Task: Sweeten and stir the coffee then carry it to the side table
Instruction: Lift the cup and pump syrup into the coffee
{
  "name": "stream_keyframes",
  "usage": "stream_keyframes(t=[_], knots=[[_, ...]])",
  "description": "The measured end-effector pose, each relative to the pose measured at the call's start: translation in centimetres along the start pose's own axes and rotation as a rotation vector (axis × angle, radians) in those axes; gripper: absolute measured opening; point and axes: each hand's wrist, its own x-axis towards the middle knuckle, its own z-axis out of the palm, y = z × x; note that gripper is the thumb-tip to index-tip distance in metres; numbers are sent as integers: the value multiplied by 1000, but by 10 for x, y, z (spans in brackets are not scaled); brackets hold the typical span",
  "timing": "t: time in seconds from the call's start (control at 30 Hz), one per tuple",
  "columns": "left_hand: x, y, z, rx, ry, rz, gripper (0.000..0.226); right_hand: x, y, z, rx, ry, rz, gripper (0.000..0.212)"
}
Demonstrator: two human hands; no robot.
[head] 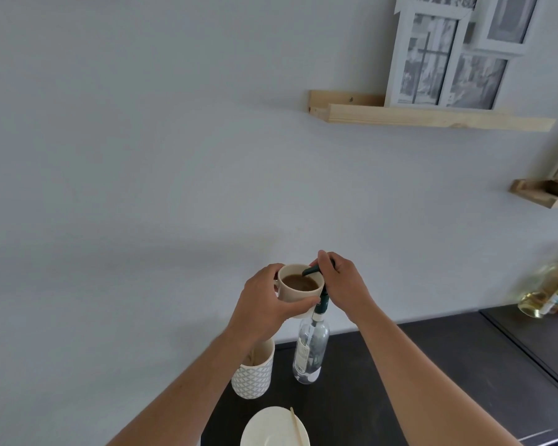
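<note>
A cream mug of brown coffee point(298, 282) is held up in the air by my left hand point(264, 304), whose fingers wrap its side. A clear syrup bottle point(311, 352) stands on the dark counter point(416, 375) below it. The bottle's dark green pump point(316, 275) has its spout over the coffee. My right hand point(342, 284) rests on top of the pump head and grips it. A cream saucer point(273, 428) lies at the bottom edge with a thin wooden stirrer point(297, 426) across it.
A patterned white cup point(253, 375) with wooden sticks stands left of the bottle, under my left forearm. At the right, a glass bottle of yellowish liquid point(543, 296) stands beside a dark hob. Wooden shelves with white picture frames point(432, 114) hang on the wall.
</note>
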Motion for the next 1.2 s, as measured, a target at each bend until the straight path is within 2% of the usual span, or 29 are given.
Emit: stream_keyframes(t=[0.17,0.67,1.2], knots=[[-2,4,-1,-14,0,3,55,1,-9,-5,31,-31,49,54],[-3,12,-9,6,-9,-2,70,-3,-10,-9,87,-69,-17,53],[-9,5,0,15,-10,-11,68,-8,5,-6,58,-61,-29,52]])
